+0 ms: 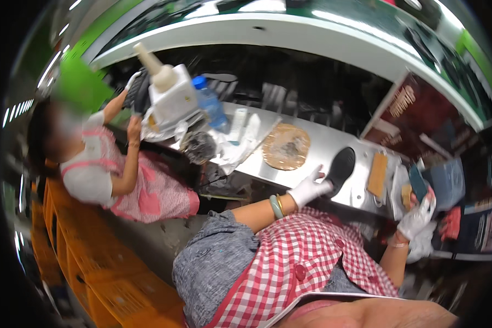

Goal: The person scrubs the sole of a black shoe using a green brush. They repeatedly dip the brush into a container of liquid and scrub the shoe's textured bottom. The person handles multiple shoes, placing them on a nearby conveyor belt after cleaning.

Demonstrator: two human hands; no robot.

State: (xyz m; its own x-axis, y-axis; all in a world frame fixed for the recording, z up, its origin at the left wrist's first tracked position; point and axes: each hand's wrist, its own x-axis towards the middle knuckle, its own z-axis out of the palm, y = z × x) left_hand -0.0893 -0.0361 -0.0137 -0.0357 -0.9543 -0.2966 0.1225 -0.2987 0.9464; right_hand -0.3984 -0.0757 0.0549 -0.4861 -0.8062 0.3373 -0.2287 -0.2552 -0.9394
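Note:
My left hand (pixel 310 189), in a white glove, grips the narrow end of a black shoe sole (pixel 343 165). The sole's broad end points away over the metal bench (pixel 251 163). At the right side, my right hand (pixel 417 217), also gloved in white, has its fingers on either side of the lower end of a flat teal piece (pixel 417 181). A small tan block (pixel 406 195) lies just left of those fingers. A long tan block (pixel 377 175) rests on the bench between the sole and my right hand.
A round, brown, plastic-wrapped pad (pixel 286 146) lies left of the sole. Farther left stand a blue-capped bottle (pixel 212 106) and a white pump container (pixel 172 95). A co-worker (pixel 106 164) holds a dark shoe (pixel 138 94). A clear bluish bin (pixel 447 183) stands at right; orange crates (pixel 101 268) line the left.

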